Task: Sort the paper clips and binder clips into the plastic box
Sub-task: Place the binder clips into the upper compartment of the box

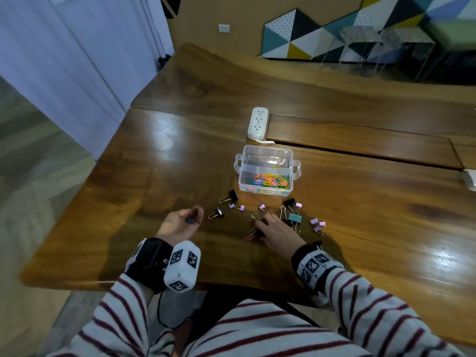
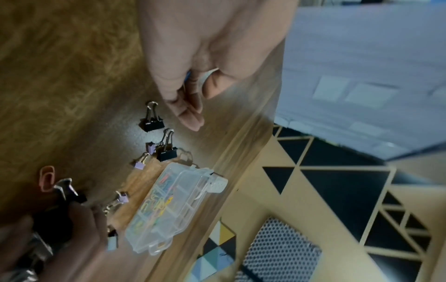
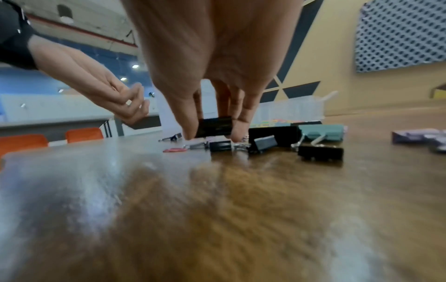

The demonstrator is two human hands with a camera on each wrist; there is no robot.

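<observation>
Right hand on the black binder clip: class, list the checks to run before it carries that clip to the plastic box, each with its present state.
1. Right hand pinches black binder clip: ok.
2. Clip lifted off the table: ok.
3. Plastic box open: ok.
4. Far compartment free for binder clips: ok, one yellow clip only.
5. Left hand clear of the path: ok.
6. What the left hand holds: cannot tell, something small and blue.

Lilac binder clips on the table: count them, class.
7 lilac binder clips: two below the box's left corner, one beyond the right hand, one by a black clip, three clustered right. Others may be hidden.
</observation>
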